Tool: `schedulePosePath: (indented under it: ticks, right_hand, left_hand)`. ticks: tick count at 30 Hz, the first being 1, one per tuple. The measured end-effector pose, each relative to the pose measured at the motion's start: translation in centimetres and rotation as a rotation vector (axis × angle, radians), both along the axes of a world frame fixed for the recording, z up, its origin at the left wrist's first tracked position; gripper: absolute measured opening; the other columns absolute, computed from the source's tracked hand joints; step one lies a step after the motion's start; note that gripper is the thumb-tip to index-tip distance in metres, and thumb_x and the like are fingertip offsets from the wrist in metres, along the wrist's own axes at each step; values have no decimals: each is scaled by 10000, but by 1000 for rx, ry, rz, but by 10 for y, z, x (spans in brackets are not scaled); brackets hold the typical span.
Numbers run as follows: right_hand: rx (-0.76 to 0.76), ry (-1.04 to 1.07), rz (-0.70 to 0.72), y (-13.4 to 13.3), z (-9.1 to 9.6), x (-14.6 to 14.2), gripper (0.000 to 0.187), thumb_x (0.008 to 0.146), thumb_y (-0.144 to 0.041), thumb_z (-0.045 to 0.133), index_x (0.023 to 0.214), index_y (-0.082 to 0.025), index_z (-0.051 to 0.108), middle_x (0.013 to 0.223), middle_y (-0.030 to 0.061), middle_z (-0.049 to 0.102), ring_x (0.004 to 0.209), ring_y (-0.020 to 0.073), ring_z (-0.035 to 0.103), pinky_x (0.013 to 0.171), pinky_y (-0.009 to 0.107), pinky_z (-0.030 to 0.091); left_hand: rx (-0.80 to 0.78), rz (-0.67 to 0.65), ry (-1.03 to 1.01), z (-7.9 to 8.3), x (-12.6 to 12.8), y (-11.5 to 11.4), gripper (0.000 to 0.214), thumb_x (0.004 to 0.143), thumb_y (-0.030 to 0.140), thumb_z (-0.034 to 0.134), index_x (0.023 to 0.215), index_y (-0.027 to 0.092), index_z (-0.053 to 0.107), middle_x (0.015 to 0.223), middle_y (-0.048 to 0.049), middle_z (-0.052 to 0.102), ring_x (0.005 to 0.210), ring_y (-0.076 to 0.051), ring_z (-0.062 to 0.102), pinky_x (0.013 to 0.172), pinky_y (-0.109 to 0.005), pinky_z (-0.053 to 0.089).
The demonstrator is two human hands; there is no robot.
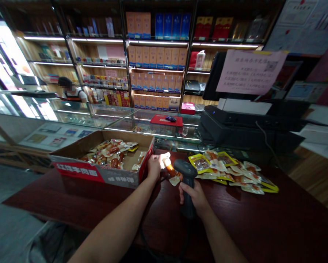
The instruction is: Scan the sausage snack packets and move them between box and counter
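My left hand (154, 166) is shut on a small clear snack packet (171, 172) with orange contents, just right of the box's corner. My right hand (194, 197) grips a dark grey corded barcode scanner (187, 182), its head close to that packet. To the left, an open cardboard box (98, 171) with a red printed side holds many similar packets. A loose pile of yellow-edged packets (229, 173) lies to the right of the scanner, on a dark red wooden counter (71, 197).
Behind the counter stand a glass display case (84, 113), a red mat (166, 120) with a computer mouse (171, 118), and a black printer-like machine (248, 124). A person (71, 91) stands at the far left, before shelves of boxes (155, 58). The scanner's cable runs downward.
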State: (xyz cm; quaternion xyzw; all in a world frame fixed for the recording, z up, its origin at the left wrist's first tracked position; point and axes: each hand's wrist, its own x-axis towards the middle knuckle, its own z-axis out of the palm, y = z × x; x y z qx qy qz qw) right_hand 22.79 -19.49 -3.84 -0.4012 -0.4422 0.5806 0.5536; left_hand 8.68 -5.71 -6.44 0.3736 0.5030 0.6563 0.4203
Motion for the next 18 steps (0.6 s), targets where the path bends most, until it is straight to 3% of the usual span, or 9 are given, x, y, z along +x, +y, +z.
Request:
schedulePosePath:
  ticks: [8,13,18]
  right_hand:
    - [-32,45,-29,-1,7,-5,413,602,-388,736,878,-164,527,473,-57,565,307,104,479,311,226,436]
    - [-67,58,-104,-8,24,9,348,608,-423,725,740,-164,533,415,-54,534,297,102,472,305,215,417]
    - [-21,83,-196,-21,44,46,346,614,-400,741,775,-164,545,481,-53,559,344,94,492,342,217,451]
  left_hand:
    - [20,-56,-112,2,-3,-3,281,596,362,649,709,137,523,538,20,558,450,-105,518,429,-207,393]
    - [-56,-170,-163,21,11,-17,216,621,294,625,727,135,525,534,23,557,431,-98,513,409,-196,388]
    - [-117,-403,-241,50,54,-15,77,612,110,553,687,117,535,507,-9,568,405,-102,507,406,-200,399]
